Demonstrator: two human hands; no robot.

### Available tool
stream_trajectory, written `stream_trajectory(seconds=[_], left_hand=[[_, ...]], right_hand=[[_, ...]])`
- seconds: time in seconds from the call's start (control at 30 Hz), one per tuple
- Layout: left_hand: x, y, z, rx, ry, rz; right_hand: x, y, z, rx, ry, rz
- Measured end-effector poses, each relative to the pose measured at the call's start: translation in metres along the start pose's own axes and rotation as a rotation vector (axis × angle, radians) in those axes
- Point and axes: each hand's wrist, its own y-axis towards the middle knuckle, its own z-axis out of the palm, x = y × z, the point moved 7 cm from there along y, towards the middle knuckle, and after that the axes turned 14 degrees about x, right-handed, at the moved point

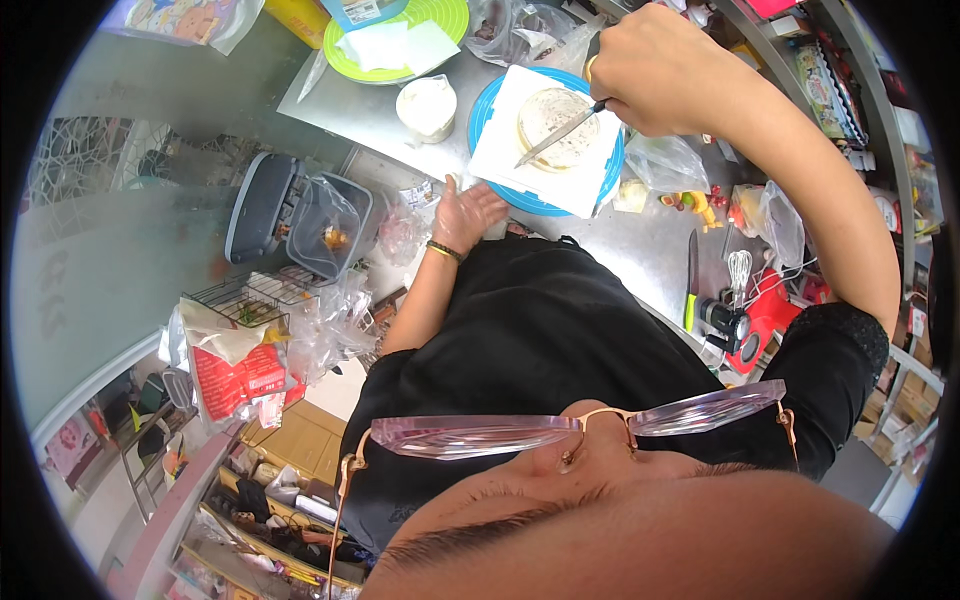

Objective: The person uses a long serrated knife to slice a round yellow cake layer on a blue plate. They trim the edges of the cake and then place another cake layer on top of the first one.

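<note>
A round cake [556, 120] with a thin, streaky cream coat sits on a white square board [585, 191] on a blue cake turntable [480, 124]. My right hand [656, 71] grips the dark handle of a palette knife [559, 137]. Its metal blade slants across the cake top; whether it touches the cream is hard to tell. Palm up and fingers apart, my left hand [471, 215] holds nothing at the turntable's near left edge. I cannot tell whether its fingertips touch the rim. A tub of white cream [426, 109] stands left of the turntable.
Behind the tub is a green turntable [457, 22] with white paper on it. Cut fruit [697, 204], a long knife [692, 274], a whisk [739, 266] and a red mixer [769, 311] lie to the right. An open grey bin [330, 225] stands at the left.
</note>
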Motion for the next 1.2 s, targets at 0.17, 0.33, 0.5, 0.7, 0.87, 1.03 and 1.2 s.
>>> stream_trajectory(seconds=[0.17, 0.33, 0.5, 0.7, 0.87, 1.03, 1.2], left_hand=[[-0.047, 0.007, 0.006, 0.129, -0.04, 0.27], [0.007, -0.002, 0.015, 0.012, -0.062, -0.022], [-0.019, 0.003, 0.017, 0.037, -0.039, 0.13], [-0.033, -0.003, 0.002, -0.001, -0.246, 0.251], [-0.002, 0.002, 0.013, 0.072, -0.128, 0.096], [-0.015, 0.0, -0.001, 0.094, 0.131, 0.144], [-0.013, -0.011, 0.021, 0.039, 0.095, 0.115]], right_hand=[[0.003, -0.011, 0.002, -0.042, -0.015, -0.017], [-0.004, -0.024, 0.005, -0.36, -0.092, 0.061], [-0.005, -0.027, 0.008, -0.369, -0.085, 0.081], [-0.015, -0.024, 0.038, -0.475, -0.05, -0.017], [-0.045, -0.051, 0.056, -0.851, 0.312, -0.118], [-0.064, -0.046, 0.141, -0.87, 0.976, -0.126], [-0.055, -0.014, 0.267, -0.772, 1.714, -0.053]])
